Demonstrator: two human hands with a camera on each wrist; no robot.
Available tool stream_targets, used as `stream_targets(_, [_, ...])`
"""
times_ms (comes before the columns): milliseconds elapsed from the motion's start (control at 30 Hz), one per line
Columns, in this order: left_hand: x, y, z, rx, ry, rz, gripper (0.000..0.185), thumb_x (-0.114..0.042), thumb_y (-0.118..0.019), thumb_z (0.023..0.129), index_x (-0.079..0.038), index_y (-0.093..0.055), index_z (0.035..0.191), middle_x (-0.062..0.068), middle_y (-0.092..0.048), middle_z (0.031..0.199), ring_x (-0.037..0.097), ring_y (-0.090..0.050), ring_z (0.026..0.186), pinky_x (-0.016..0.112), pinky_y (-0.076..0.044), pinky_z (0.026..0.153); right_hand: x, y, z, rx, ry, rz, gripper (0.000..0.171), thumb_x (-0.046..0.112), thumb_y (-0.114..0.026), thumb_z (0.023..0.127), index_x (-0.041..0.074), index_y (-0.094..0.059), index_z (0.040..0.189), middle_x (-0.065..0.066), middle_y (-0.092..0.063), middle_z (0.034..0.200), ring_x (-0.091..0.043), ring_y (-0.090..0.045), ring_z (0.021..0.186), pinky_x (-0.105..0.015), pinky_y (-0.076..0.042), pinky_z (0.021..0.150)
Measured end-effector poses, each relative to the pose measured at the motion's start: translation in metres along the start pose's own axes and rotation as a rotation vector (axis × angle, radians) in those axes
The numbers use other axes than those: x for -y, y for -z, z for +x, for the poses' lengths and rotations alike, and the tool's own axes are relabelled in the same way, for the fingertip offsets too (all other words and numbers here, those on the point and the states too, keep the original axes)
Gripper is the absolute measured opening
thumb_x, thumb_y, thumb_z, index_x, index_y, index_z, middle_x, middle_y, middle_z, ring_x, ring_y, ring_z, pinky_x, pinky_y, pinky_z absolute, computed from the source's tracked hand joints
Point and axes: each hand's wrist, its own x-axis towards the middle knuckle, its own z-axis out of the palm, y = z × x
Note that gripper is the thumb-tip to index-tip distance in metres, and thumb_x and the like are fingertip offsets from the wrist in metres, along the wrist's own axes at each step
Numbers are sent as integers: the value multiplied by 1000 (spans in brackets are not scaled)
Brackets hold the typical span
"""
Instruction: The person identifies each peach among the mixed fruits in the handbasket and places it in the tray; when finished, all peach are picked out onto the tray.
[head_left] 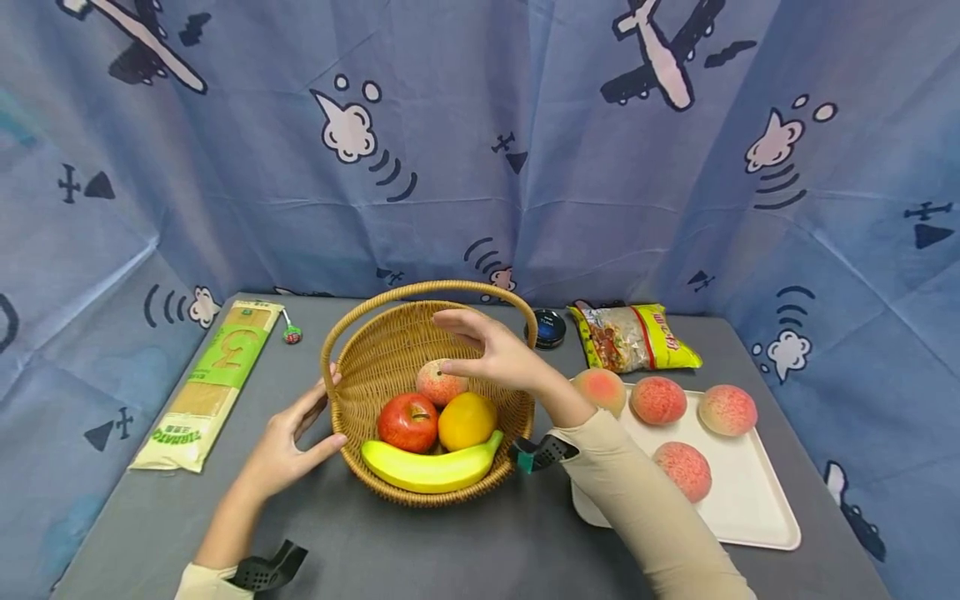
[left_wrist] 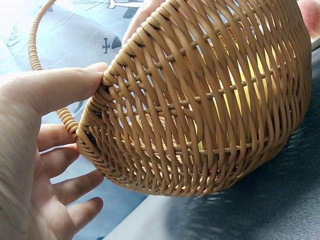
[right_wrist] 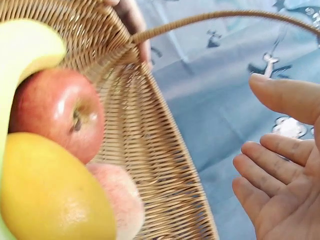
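A wicker basket (head_left: 390, 333) with an arched handle sits mid-table. Inside lie a banana (head_left: 431, 468), a red apple (head_left: 407, 422), a round yellow-orange fruit (head_left: 468, 421) and a peach (head_left: 432, 385). My left hand (head_left: 288, 442) holds the basket's left side by the handle's foot; in the left wrist view its thumb (left_wrist: 90, 82) presses the rim, fingers on the other side. Over the basket, my right hand (head_left: 498, 354) is spread with nothing in it, its thumb overlapping the peach in the head view. The right wrist view shows the palm (right_wrist: 295, 200) beyond the rim.
To the right, a white tray (head_left: 750, 508) bears several peaches (head_left: 682, 471), partly behind the right sleeve. A yellow snack bag (head_left: 633, 337) and a tuna tin (head_left: 550, 328) stand behind. At left lie a noodle pack (head_left: 213, 383) and a lollipop (head_left: 292, 333). A patterned curtain encloses the table.
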Motion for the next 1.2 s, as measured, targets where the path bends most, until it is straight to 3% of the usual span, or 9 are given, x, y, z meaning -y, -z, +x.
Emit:
stream_targets(267, [1,0,0,5,-2,-10,74,4,-71,78,-1,-38,144,28,-36,146,-6,-30,134,10,-32,106,-19,-7,23,84,-106,3,63,15,-68,87,4,-39,142,-17,-43,145,-28,-39,135,-45,-34,114])
stream_targets(400, [0,0,0,10,-19,-7,74,5,-71,77,1,-38,143,28,-36,146,-6,-29,135,10,-32,106,-29,-9,28,117,-134,-12,64,16,-68,88,1,-39,142,-18,-43,144,-29,-41,134,-43,-35,113])
stream_targets(700, [-3,-1,1,-5,-34,12,73,4,-73,75,4,-41,141,29,-38,144,-6,-29,135,8,-32,105,-43,-11,30,155,-185,-1,63,15,-67,87,-3,-39,141,-21,-42,143,-34,-40,134,-45,-36,112])
stream_targets(967, [-3,0,1,-3,-17,33,74,1,-73,77,-5,-41,143,23,-39,146,-5,-32,133,11,-34,105,-49,-14,31,188,-242,-98,63,19,-69,85,-1,-43,139,-17,-47,141,-30,-44,130,-43,-41,108])
stream_targets(1200, [2,0,1,6,-38,-2,72,4,-72,77,1,-40,142,27,-38,145,-3,-32,135,12,-33,107,-51,-15,33,212,-251,-62,64,17,-69,85,-1,-41,140,-16,-46,142,-30,-43,131,-43,-40,110])
